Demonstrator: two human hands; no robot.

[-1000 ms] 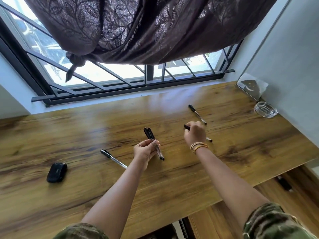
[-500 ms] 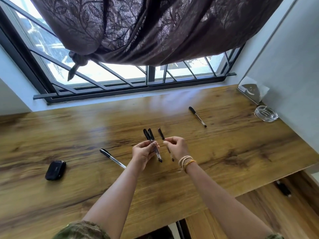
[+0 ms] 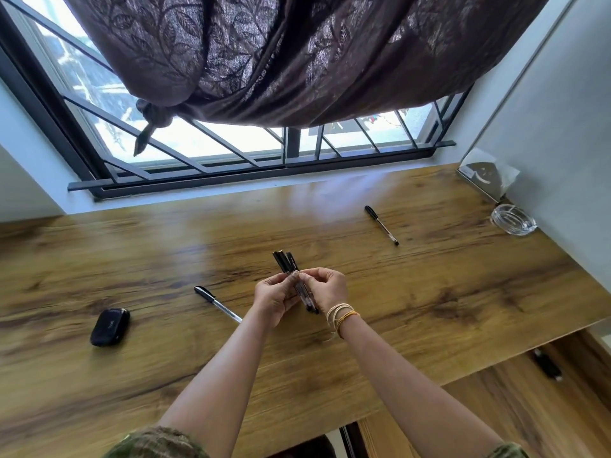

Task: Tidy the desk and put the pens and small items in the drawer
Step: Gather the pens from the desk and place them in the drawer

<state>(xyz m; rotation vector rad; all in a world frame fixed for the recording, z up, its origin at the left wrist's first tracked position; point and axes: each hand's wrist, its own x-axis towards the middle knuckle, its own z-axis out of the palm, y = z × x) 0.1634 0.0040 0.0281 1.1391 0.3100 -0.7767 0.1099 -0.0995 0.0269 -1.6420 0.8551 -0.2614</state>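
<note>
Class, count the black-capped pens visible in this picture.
5: three bunched black-capped pens gripped by left hand and right hand, one left, one far right on the wooden desk. None seems hidden.

right hand [image 3: 325,287]: 1 s ago out over the desk [image 3: 429,292] to the right, picking up a pen; 0.5 s ago w/ that pen beside the left hand's two; now up against the left hand [image 3: 276,297], fingertips touching, fingers curled on the pens.
pen bundle [image 3: 291,269]: was 2 pens in left hand, now 3 caps showing together, both hands holding the bundle.
desk spot right of centre: pen that lay there 1 s ago is gone, now in the bundle.
left hand: barely moved, just closed in w/ the right.
</note>
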